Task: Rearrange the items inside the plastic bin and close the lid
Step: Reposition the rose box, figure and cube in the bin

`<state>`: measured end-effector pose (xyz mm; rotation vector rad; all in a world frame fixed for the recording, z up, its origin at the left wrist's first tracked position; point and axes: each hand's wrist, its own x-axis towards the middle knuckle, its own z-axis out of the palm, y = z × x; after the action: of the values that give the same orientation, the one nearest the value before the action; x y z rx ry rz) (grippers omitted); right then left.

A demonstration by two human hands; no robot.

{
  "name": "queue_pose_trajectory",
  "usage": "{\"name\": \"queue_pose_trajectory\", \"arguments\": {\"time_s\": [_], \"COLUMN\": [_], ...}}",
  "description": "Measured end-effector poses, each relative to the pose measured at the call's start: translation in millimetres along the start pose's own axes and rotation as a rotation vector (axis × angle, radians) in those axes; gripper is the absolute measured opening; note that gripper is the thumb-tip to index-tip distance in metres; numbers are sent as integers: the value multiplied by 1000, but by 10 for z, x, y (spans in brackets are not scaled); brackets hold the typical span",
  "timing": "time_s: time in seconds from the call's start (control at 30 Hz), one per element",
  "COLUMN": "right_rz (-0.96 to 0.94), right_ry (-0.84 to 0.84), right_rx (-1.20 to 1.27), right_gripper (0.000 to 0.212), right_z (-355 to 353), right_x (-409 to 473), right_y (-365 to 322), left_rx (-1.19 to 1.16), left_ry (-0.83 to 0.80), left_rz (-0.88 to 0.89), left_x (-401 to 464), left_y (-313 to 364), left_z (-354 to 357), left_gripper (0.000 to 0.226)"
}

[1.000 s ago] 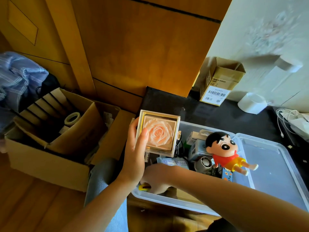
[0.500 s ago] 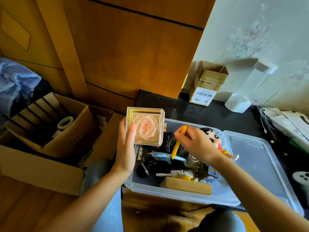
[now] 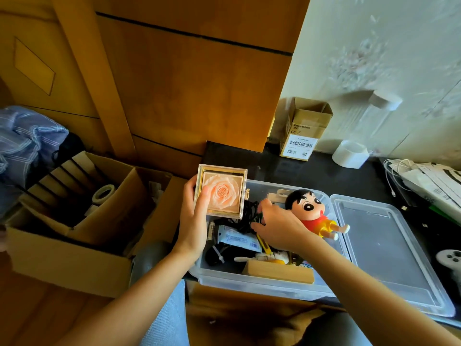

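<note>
My left hand (image 3: 193, 221) grips a square clear box with a peach rose (image 3: 222, 193), held above the back left corner of the clear plastic bin (image 3: 262, 287). My right hand (image 3: 282, 227) reaches into the bin, its fingers spread over a tangle of black cables (image 3: 249, 214). A yellow cutter (image 3: 265, 245) lies just under that palm. In the bin also lie a cartoon doll in a red shirt (image 3: 311, 213), a printed packet (image 3: 237, 237) and a wooden block (image 3: 278, 272). The clear lid (image 3: 389, 250) lies flat to the bin's right.
A large open cardboard box (image 3: 67, 260) with a tape roll (image 3: 103, 193) stands on the left. A small labelled carton (image 3: 301, 131) and a white roll (image 3: 350, 153) sit by the wall. White cables and papers (image 3: 424, 181) and a white controller (image 3: 451, 257) lie at the right.
My right hand lifted a yellow cutter out of the bin, then put it down inside and moved onto the black cables. My left hand keeps hold of the rose box.
</note>
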<state>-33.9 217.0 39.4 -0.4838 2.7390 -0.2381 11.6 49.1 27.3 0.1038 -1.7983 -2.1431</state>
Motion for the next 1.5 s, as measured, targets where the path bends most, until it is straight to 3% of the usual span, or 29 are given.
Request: {"name": "queue_pose_trajectory", "arguments": {"time_s": [0.1,0.2,0.33,0.4,0.6,0.77,0.9,1.03,1.13,1.27,1.4,1.5], "right_rz": [-197,-241,-210,-167,-6,-20,-38,-98,-110,-103,-112,-189], "right_ry": [-333,-673,-870,-907,-695,-605,-611,-717,-790,-744,-687,-624], "right_rx": [117,219,88,173,415,458,445,494,397,199,118,135], "right_gripper": [30,34,42,45,60,64,55,37,35,39,37,31], "right_z": [-17,94,448,552,622,655,510,256,219,291,313,355], "right_x": [-37,15,243,324,561,583,522,366,230,189,202,170], "right_y": [-116,-283,-404,-448,-400,-350,-277,-159,-105,-59,-20,46], "left_rx": [19,30,55,69,127,146,151,162,172,235,379,447], "left_ry": [-4,-10,-11,-22,-48,-47,-43,-72,-106,-246,-489,-671], "left_rz": [0,0,6,3,28,37,42,83,92,59,31,-53], "left_x": [1,5,11,16,19,8,17,15,18,55,164,258], "left_y": [-14,-21,-44,-57,-90,-90,-110,-128,-130,-68,52,184], "left_z": [-6,-9,-16,-19,-30,-24,-34,-29,-35,-100,-290,-378], "left_gripper": [40,39,43,45,44,41,42,40,34,40,55,48]}}
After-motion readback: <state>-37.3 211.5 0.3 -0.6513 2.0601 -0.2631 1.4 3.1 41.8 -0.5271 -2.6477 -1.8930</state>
